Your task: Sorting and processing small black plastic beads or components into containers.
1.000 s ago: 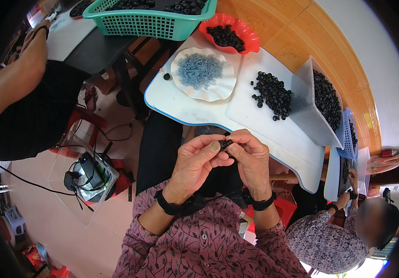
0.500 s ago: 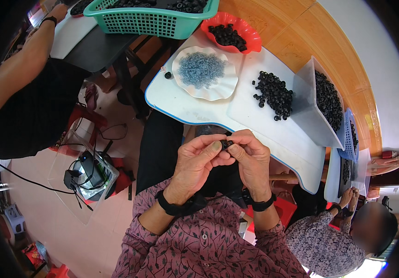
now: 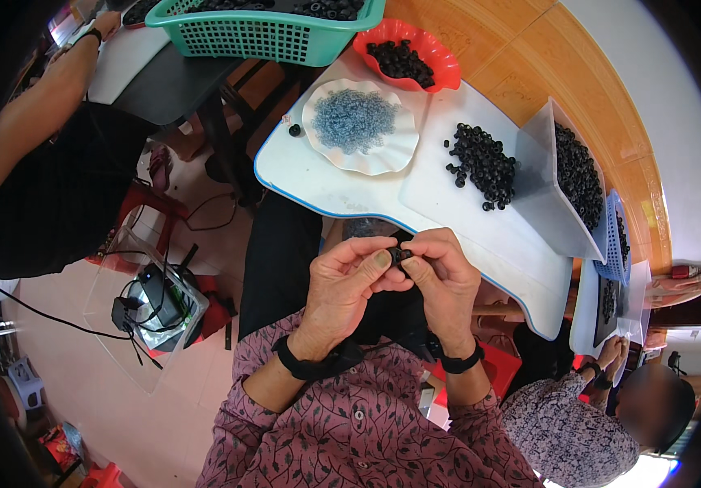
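Above my lap, just off the table's near edge, my left hand (image 3: 346, 285) and my right hand (image 3: 445, 281) meet. Between their thumbs and fingertips they pinch a small round black part (image 3: 400, 255). Its finer shape is partly hidden by the fingers. Beyond the hands, a white wavy-edged plate (image 3: 401, 153) holds a heap of small clear bluish rings (image 3: 354, 120). To its right lies a loose pile of similar black parts (image 3: 480, 165) on the white table (image 3: 350, 192). One single black part (image 3: 294, 130) sits left of the plate.
A red scalloped bowl (image 3: 446, 70) and a green basket (image 3: 285, 45) of black parts stand at the back. On the right a clear bin (image 3: 537, 175) leans, filled with black parts, beside a blue basket (image 3: 611, 252). Co-workers (image 3: 33, 187) sit on both sides.
My fingers have shifted slightly around the black part, which sits a touch lower. My right hand has turned a little. The table's contents look the same.
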`<state>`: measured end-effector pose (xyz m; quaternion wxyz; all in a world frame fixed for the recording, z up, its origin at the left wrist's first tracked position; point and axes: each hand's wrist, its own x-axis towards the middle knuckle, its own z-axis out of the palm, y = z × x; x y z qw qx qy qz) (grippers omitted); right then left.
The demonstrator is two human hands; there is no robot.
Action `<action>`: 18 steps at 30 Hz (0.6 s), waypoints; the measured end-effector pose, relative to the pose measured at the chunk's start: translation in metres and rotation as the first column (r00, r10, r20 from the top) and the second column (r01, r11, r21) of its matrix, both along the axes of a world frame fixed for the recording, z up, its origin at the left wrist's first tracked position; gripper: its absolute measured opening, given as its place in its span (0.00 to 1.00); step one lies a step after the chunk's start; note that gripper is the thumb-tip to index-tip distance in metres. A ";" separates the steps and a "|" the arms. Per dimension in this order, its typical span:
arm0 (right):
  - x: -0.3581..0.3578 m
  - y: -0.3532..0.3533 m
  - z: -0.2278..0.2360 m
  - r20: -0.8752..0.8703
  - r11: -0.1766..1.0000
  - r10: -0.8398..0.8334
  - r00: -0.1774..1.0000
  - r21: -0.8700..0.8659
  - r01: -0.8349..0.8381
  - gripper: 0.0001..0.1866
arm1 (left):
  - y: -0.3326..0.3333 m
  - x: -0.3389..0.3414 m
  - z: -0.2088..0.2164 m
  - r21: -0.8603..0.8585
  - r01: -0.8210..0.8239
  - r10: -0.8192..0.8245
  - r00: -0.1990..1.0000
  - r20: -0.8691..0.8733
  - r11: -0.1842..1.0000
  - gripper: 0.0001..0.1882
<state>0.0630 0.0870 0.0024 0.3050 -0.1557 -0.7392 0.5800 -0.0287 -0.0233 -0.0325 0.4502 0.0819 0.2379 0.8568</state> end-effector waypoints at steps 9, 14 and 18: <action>0.000 -0.004 0.000 -0.020 0.998 -0.006 1.000 -0.057 0.004 0.09 | 0.001 0.000 0.000 0.026 0.016 -0.017 0.999 0.039 1.000 0.10; 0.000 -0.002 0.000 0.000 1.000 -0.010 1.000 0.022 0.010 0.08 | 0.001 0.000 -0.002 0.006 0.007 -0.008 1.000 0.023 1.000 0.10; 0.000 -0.002 0.002 0.026 0.990 -0.034 0.999 0.141 0.030 0.08 | 0.001 0.001 -0.002 -0.042 -0.009 0.009 1.000 -0.015 0.999 0.10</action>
